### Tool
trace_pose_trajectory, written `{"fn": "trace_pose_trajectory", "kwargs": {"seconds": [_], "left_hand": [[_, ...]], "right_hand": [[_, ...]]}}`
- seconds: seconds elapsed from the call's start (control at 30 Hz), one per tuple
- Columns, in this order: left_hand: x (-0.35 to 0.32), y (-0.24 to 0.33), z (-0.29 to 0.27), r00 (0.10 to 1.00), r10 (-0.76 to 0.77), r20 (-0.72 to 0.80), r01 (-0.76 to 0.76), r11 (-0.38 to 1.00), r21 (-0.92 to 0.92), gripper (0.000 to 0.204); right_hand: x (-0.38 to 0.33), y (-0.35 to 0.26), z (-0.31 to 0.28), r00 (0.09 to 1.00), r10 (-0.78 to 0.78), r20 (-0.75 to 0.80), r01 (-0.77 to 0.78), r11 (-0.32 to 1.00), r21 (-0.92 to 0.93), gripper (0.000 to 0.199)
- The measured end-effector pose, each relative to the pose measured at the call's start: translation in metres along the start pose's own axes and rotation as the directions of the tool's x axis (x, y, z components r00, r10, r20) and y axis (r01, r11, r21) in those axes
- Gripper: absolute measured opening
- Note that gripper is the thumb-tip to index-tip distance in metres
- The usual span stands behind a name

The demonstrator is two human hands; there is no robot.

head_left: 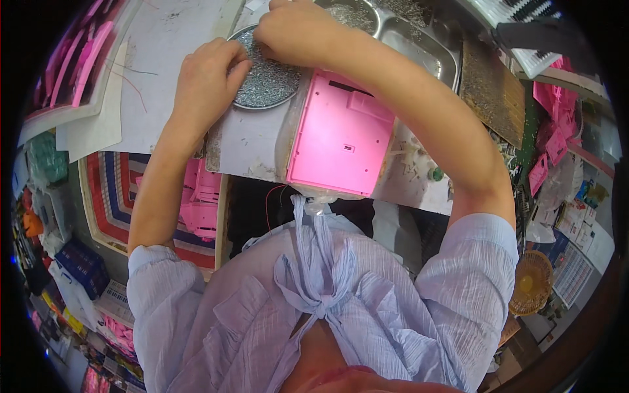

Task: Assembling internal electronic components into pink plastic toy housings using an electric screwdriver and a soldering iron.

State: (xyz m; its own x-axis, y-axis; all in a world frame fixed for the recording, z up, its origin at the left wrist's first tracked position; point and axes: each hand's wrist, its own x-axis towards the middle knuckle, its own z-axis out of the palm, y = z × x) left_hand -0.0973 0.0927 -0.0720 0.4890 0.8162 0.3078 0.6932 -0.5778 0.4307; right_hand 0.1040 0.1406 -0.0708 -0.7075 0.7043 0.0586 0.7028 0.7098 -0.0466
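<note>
A round metal dish (268,84) full of small silvery screws sits on the worn white worktop (170,98). My left hand (208,77) rests with curled fingers on the dish's left edge, touching the screws. My right hand (296,31) reaches over the far rim of the dish, fingers bent down into the screws; what they pinch is hidden. A pink plastic housing (341,136) lies flat on the bench just right of the dish, under my right forearm.
Steel trays (419,46) with more screws stand behind the housing. A dark mat of small parts (493,92) lies to the right, with pink parts (557,131) beyond it. A striped bag (111,196) holding pink pieces sits below the bench at left. A small fan (531,281) is at lower right.
</note>
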Motion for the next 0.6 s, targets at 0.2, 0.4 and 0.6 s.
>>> {"fn": "trace_pose_trajectory", "kwargs": {"seconds": [0.2,0.4,0.6], "left_hand": [[-0.007,0.062,0.002,0.998,0.049,0.049,-0.03,0.941,-0.337,0.007],[-0.003,0.134,0.029,0.929,0.37,0.018,-0.337,0.864,-0.374,0.01],[0.005,0.144,0.058,0.852,0.523,0.039,-0.502,0.835,-0.226,0.01]], "right_hand": [[0.003,0.003,0.001,0.993,0.065,-0.102,-0.067,0.998,-0.017,0.02],[-0.013,0.008,-0.013,0.932,0.149,-0.331,-0.154,0.988,0.011,0.02],[-0.133,0.011,-0.08,0.763,0.609,-0.217,-0.301,0.631,0.715,0.021]]}}
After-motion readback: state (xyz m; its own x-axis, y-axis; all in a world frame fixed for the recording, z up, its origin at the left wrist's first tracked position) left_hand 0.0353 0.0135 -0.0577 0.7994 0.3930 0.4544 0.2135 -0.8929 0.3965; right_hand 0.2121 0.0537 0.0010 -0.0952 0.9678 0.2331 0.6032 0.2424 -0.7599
